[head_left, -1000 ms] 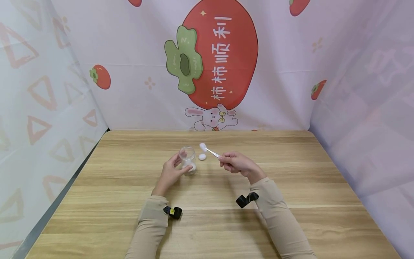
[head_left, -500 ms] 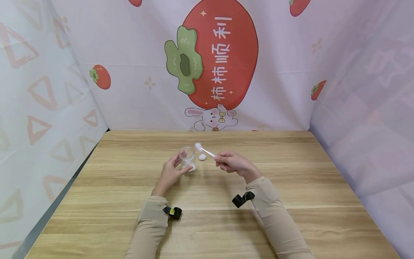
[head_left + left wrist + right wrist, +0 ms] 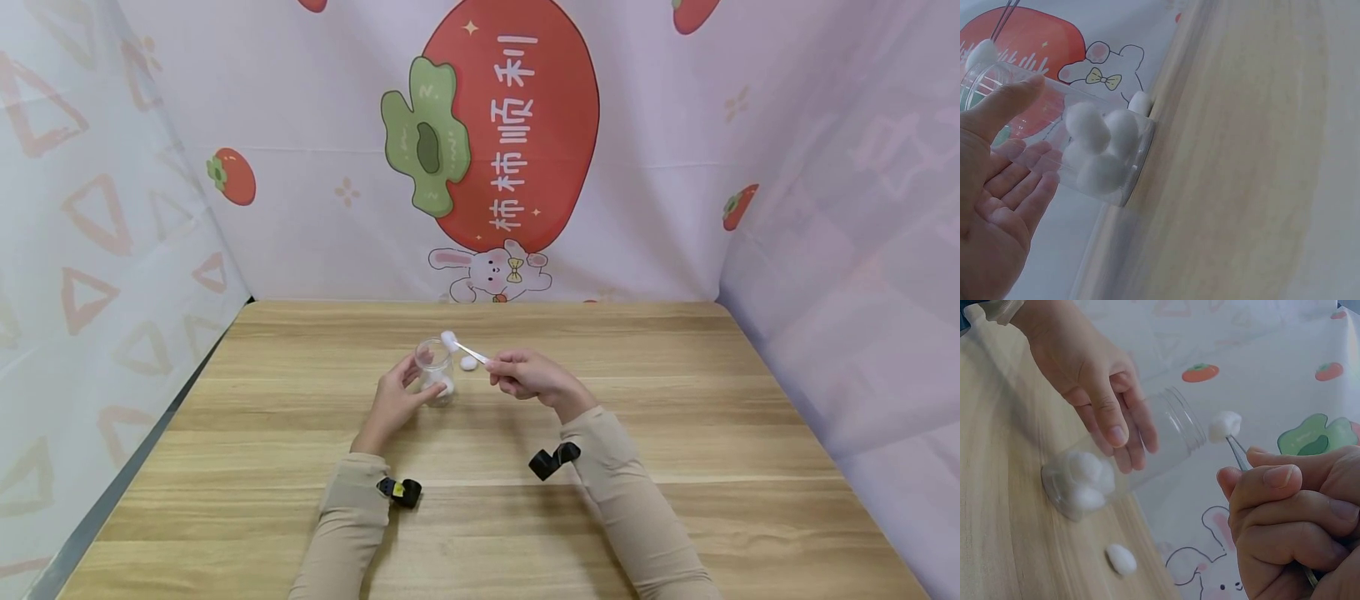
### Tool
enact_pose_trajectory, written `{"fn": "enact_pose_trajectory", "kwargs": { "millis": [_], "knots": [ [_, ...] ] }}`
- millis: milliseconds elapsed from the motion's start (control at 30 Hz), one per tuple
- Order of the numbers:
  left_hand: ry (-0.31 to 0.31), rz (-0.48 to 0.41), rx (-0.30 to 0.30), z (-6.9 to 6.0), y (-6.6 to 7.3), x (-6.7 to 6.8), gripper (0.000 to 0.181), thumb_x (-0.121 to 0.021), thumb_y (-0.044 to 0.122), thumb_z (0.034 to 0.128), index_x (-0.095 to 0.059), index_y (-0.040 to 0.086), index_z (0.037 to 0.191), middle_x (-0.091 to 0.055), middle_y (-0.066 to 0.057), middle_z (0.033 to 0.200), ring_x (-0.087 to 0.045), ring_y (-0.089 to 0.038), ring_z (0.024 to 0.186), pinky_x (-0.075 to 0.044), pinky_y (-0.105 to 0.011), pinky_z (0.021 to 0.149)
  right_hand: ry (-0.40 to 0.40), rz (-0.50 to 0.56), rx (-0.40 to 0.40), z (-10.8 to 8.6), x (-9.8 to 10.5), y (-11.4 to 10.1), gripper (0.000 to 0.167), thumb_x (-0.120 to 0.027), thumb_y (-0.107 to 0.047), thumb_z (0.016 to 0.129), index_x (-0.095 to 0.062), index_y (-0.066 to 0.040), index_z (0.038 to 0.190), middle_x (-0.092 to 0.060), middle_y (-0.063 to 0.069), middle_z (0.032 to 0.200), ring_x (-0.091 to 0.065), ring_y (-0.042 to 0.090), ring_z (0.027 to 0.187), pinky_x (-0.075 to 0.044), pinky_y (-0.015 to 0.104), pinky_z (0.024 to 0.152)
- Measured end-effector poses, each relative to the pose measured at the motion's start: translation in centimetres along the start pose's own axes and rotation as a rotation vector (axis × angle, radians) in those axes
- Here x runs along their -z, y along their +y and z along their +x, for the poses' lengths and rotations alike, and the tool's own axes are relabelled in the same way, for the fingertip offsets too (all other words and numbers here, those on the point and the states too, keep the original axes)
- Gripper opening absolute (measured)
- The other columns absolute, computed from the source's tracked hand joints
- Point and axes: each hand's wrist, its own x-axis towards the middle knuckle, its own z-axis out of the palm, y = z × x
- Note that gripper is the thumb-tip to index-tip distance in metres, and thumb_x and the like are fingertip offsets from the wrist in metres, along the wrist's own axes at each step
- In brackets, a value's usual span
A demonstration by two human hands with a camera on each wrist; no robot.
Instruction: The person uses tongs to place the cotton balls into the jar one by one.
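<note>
My left hand (image 3: 396, 397) holds a clear, lidless jar (image 3: 435, 365) upright on the table, thumb on the near side and fingers on the far side. Several white cotton balls (image 3: 1087, 127) lie at the jar's bottom in the left wrist view. My right hand (image 3: 536, 381) grips metal tweezers (image 3: 472, 353), whose tips pinch a single cotton ball (image 3: 1225, 427). That cotton ball hangs just beyond the jar's mouth in the right wrist view, by the rim. Another loose cotton ball (image 3: 468, 363) sits on the table to the right of the jar.
The wooden table (image 3: 480, 533) runs back to a printed cloth backdrop (image 3: 645, 150) with persimmons and a rabbit. Cloth also hangs along the left and right sides. A small black camera is strapped to each wrist.
My right hand has moved left with the tweezers, bringing the pinched cotton ball from right of the jar to its rim. The left hand and jar have stayed in place.
</note>
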Motion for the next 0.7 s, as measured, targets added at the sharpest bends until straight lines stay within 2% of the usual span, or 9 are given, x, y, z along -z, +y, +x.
{"fn": "enact_pose_trajectory", "kwargs": {
  "millis": [700],
  "knots": [
    [-0.008,-0.002,0.038,-0.02,0.33,0.06,0.071,-0.078,0.013,0.0799,-0.043,-0.004,0.140,-0.050,-0.025,0.142,-0.051,-0.038,0.132,-0.042,-0.041,0.117,-0.018,0.009,-0.003,0.96,-0.90,-0.22,0.029,-0.046,-0.016,0.101,-0.054,-0.009,0.074,-0.043,-0.008,0.051,-0.029,0.002,0.042,-0.020,0.013,0.035]
  ]
}}
